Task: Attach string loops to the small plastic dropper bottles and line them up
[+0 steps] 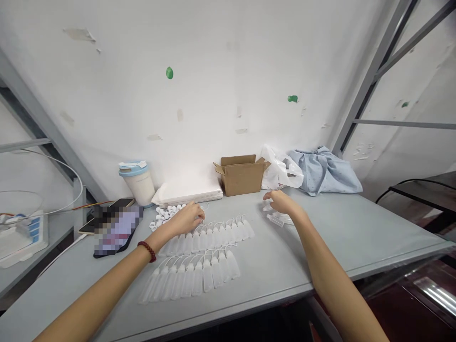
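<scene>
Two rows of small clear plastic squeeze bottles lie side by side on the grey table (356, 237): a far row (213, 233) and a near row (194, 278). My left hand (187, 217), with a red bead bracelet on the wrist, rests at the far row's left end beside a heap of small white caps (164, 214); its fingers are curled, and what they hold is hidden. My right hand (280, 200) reaches over a small pile of loose clear bottles (276, 216), fingers bent down onto them.
Along the wall stand a white cup with a blue lid (138, 182), a stack of white sheets (188, 192), an open cardboard box (241, 175), a white plastic bag (281, 172) and blue cloth (326, 171). Phones (116, 225) lie at left. Metal frame posts flank the table.
</scene>
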Demonstrator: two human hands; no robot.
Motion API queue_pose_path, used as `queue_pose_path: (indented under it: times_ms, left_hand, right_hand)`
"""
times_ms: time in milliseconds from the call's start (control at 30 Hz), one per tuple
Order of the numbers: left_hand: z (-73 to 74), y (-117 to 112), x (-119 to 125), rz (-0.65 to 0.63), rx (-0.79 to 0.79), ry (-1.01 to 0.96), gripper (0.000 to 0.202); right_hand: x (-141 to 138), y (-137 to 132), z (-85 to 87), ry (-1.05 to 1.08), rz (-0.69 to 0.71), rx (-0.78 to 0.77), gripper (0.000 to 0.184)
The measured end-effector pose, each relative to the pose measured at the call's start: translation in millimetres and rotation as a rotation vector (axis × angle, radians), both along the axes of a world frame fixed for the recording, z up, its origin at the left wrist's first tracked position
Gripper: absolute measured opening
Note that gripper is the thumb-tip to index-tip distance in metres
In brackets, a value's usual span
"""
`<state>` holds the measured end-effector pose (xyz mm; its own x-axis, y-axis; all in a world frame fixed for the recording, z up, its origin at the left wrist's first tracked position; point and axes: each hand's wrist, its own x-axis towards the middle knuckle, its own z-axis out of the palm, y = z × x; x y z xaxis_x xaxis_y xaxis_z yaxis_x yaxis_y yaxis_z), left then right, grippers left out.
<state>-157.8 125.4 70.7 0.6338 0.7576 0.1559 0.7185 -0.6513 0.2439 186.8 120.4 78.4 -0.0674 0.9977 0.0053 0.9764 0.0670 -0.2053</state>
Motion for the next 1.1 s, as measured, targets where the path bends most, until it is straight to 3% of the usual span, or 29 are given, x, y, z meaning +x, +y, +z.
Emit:
queue_pose_path:
  times_ms: [133,233,367,500,567,667,767,900,1100]
  left_hand:
    - [14.1,5.0,10.2,0.049,-0.030,-0.024,0.025]
    - [21.2,8.2,13.3,0.135,-0.060,-0.198,0.021]
    - [20.2,9.6,6.4,0.285,-0.043,-0.380,0.024]
    - [14.2,2.0,-9.9,0.404,-0.031,-0.483,0.031]
    - [14.0,-3.8,-16.2,0.441,-0.050,-0.555,0.030]
    - [17.2,-13.0,-15.5,0.465,-0.059,-0.655,0.027]
    - [20.0,-25.2,-0.2,0.427,0.023,-0.641,0.020]
    - [22.0,-48.2,26.1,0.311,0.067,-0.533,0.009]
    - [26.5,-66.8,34.7,0.283,0.107,-0.498,0.014]
  right_hand:
    - [3.3,2.8,-3.6,0.033,-0.021,-0.033,0.042]
    - [2.0,4.0,-7.5,0.056,-0.034,-0.044,0.038]
    - [-1.7,4.8,-11.3,0.077,-0.045,-0.020,0.033]
    - [-2.2,3.4,-2.2,0.129,-0.040,0.055,0.025]
    - [-7.6,0.3,5.0,0.238,-0.040,0.144,0.021]
    - [-33.4,-10.5,10.0,0.705,0.071,0.246,0.022]
    - [-76.2,-29.4,5.5,1.101,0.335,0.019,0.028]
    - [-123.0,-55.0,-3.5,1.216,0.478,-0.265,0.030]
    - [-132.4,-64.1,-4.7,1.198,0.459,-0.219,0.023]
